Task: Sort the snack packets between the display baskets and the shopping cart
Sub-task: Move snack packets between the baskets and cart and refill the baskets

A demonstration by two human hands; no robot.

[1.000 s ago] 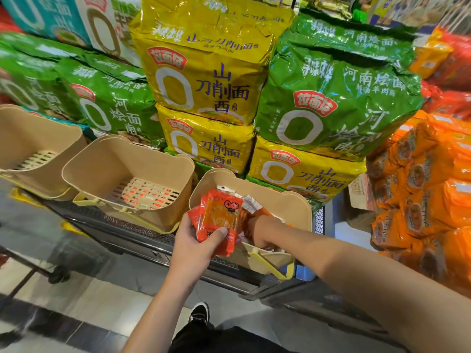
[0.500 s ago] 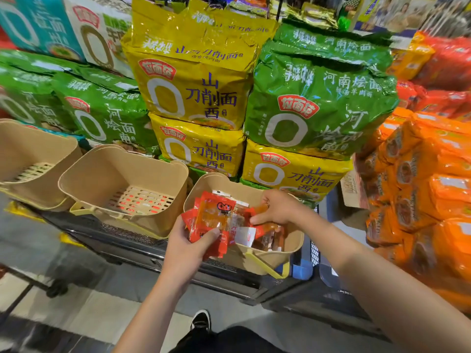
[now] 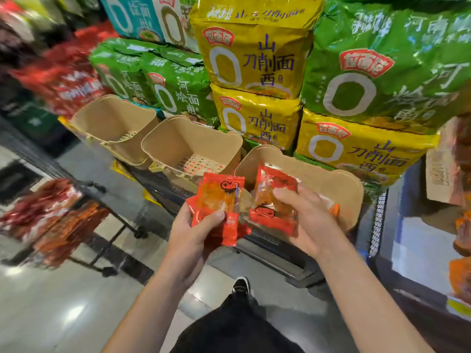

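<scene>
My left hand (image 3: 193, 235) grips a small stack of red-orange snack packets (image 3: 219, 202), thumb across the front. My right hand (image 3: 309, 220) holds another bunch of the same red packets (image 3: 274, 200), lifted just in front of the right beige display basket (image 3: 339, 187). What lies inside that basket is hidden behind my hands. The middle basket (image 3: 183, 138) and the left basket (image 3: 109, 121) show bare slotted floors. At the left, a black wire shopping cart (image 3: 112, 217) holds several red and orange packets (image 3: 48, 217), blurred.
Large yellow (image 3: 254, 62) and green (image 3: 382, 72) noodle multipacks are stacked right behind the baskets. Red bags fill the blurred shelf at far left. A low blue-edged display stands at the right. My black shoe (image 3: 240, 285) is on the glossy floor below.
My right hand has come up out of the right basket with a bunch of red packets and now sits beside my left hand. The view has swung left, bringing the cart into sight.
</scene>
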